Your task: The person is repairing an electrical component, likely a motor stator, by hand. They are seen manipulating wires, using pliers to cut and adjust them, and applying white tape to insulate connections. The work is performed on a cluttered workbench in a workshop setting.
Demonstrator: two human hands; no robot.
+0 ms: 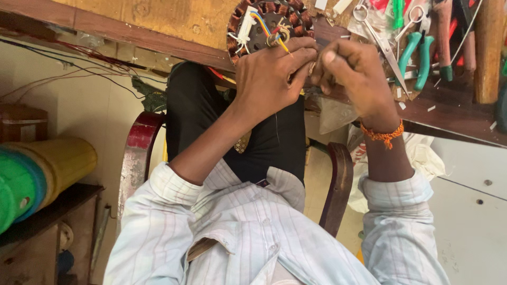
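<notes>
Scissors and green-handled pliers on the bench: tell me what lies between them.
In the head view, nothing lies between the scissors and the green-handled pliers; only a narrow strip of bare wooden bench shows, and they nearly touch.

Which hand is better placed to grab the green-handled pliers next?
Right, probably. The right hand sits just beside the green-handled pliers on the workbench, while the left hand is at the copper-wound stator, touching its coloured wires, farther away.

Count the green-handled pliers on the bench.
1 pair for certain: green-handled pliers lying right of the steel scissors. Another green grip at the top edge may be more; partly hidden.
</notes>
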